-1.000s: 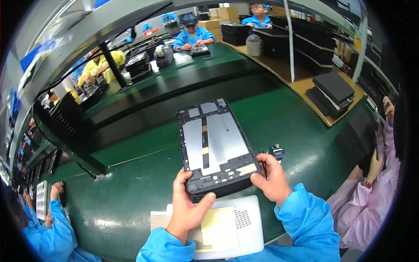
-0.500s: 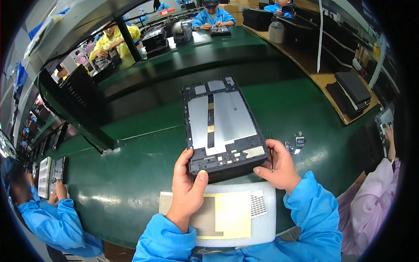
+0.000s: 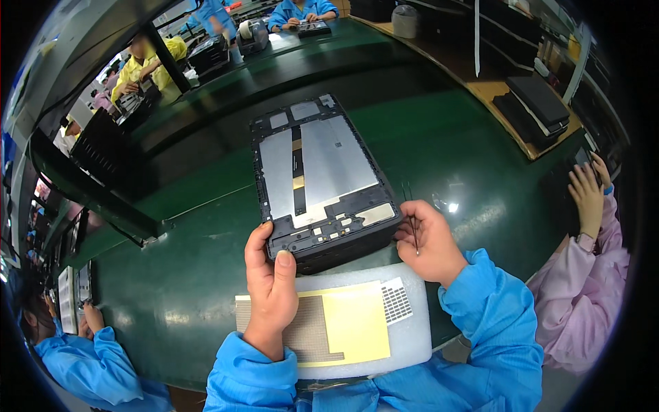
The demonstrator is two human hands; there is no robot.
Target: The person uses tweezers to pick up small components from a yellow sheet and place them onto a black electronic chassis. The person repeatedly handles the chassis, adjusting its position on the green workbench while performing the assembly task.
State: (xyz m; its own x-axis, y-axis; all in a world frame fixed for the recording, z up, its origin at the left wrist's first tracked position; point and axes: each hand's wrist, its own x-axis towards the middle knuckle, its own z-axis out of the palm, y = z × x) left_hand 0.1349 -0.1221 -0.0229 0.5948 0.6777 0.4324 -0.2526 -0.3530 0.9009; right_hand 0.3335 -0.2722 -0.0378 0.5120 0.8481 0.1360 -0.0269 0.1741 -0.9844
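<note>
A thick black stack of tablet-like housings [image 3: 322, 158] is held tilted over the bench, its top one showing large silver plates and a dark strip down the middle. My left hand [image 3: 271, 302] grips its near left corner, thumb on top and fingers along the side. At the near right corner, my right hand [image 3: 434, 247] has its fingertips against the edge. Thin metal tweezers [image 3: 414, 233] are held in that same hand, tips pointing away from me. Below the stack lie a yellow backing sheet [image 3: 358, 323] with a grey grid of small labels and a white sticker sheet [image 3: 397, 302].
A white foam pad [image 3: 415, 343] lies under the sheets on the green bench [image 3: 185, 275]. Black trays [image 3: 535, 106] are piled on a wooden shelf at right. A dark metal post [image 3: 89, 185] rises at left. Co-workers sit on both sides and at the far end.
The view has shifted, so the stack and both hands sit further left and higher. The tweezers show more plainly in my right hand. A co-worker's hand at right has moved and spread its fingers.
</note>
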